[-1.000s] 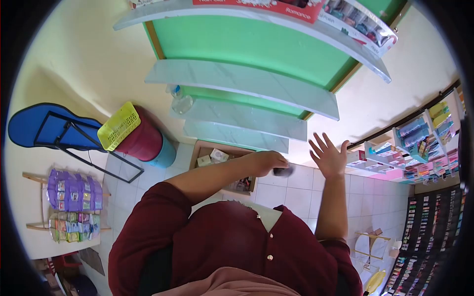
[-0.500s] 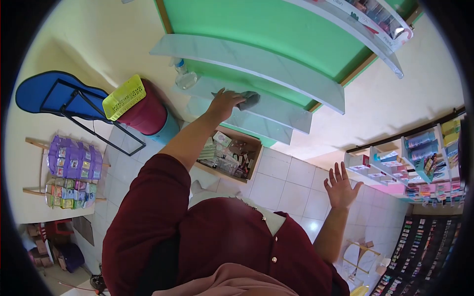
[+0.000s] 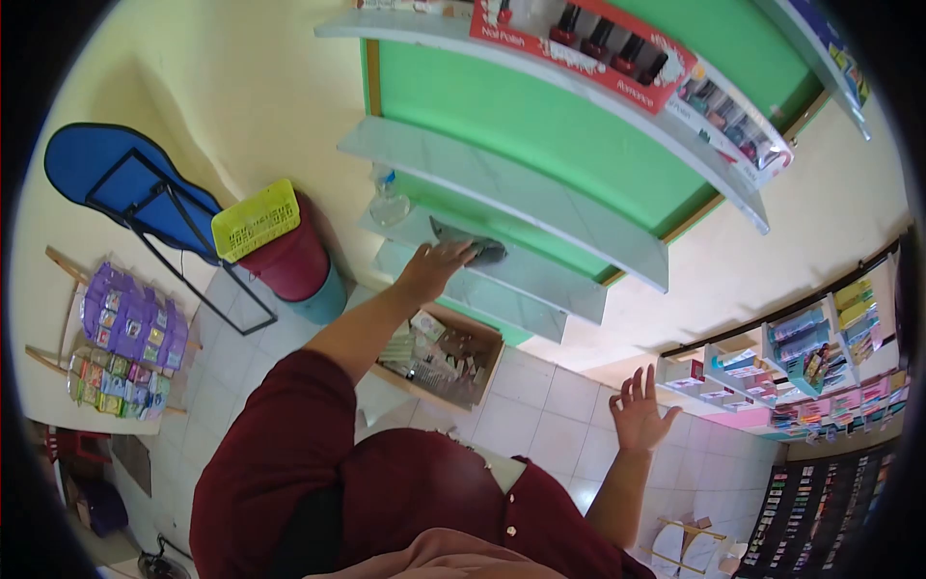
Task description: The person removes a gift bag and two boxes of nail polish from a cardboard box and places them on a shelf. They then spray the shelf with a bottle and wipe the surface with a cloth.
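Note:
My left hand (image 3: 436, 269) reaches to a pale marbled shelf (image 3: 569, 280) with its fingers closed over a grey cloth (image 3: 490, 254). The cloth lies bunched on the shelf, part of it sticking up beyond the fingers. On the same shelf, left of the hand, stands a clear bottle with a blue top (image 3: 390, 205). Held away from the shelves at the right, my right hand (image 3: 640, 417) has its palm up and fingers spread, with nothing in it.
Nail polish boxes (image 3: 588, 48) stand on a higher shelf. A cardboard box (image 3: 487, 372) of small goods sits on the floor below. At the left are a yellow basket (image 3: 257, 220) atop a red bin (image 3: 289, 270) and a folded blue ironing board (image 3: 96, 164). Stocked racks (image 3: 810, 338) line the right.
The view has tilted up, showing more of the nail polish boxes above. My left hand and the cloth have shifted left along the shelf, nearer the bottle. My right hand stays open.

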A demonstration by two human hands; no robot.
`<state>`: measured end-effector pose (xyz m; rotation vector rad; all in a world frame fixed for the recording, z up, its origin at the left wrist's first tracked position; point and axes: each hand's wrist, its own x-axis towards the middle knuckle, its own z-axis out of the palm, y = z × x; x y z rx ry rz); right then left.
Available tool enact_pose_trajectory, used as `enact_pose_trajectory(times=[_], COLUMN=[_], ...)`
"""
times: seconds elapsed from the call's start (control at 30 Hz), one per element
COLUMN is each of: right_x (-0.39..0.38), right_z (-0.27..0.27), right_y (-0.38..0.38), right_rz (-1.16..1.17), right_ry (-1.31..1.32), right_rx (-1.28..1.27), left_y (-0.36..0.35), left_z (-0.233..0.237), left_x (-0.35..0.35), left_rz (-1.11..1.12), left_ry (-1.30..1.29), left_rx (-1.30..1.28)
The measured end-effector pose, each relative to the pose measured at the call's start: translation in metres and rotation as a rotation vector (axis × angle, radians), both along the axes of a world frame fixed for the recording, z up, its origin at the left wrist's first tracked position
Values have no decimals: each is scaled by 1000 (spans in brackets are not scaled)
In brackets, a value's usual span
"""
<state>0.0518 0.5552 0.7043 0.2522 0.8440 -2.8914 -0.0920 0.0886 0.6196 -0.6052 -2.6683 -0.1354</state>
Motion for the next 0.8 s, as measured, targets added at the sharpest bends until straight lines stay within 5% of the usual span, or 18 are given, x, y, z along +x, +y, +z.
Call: enact_pose_trajectory(times=[0.17, 0.27, 0.33, 0.37, 0.43, 0.5, 0.63, 0.7, 0.77, 0.8], right_x=[15, 25, 36, 39, 51, 65, 114, 139, 158, 163], right_z=[-25, -64, -64, -54, -65, -94, -152, -179, -196, -200], right_y=[-37, -67, -110, -136, -168, -201, -261, -281, -299, -306], right_rz=[33, -100, -235, -292, -282, -121, -54, -75, -18, 39], right_ry=[-99, -339, -383, -441, -466, -431, -715, -862, -919, -968], right_rx=[60, 650, 610, 561, 521, 641, 485, 465, 475, 485], left_y=[-77, -174, -258, -300, -386, -440, -485, -500, -475, -453], left_z=[-43, -145, -182, -186, -200, -194, -189, -228, -238, -244], left_x=[71, 124, 180, 211, 264, 297, 308, 292, 273, 262], left_rz=[-30, 162, 426, 604, 716, 1069, 1061, 860, 402, 538], left_ry=[-206, -399, -611, -823, -674, -622, -685, -813, -852, -1027], left_rx=[249, 478, 558, 560, 117, 51, 30, -48, -68, 129])
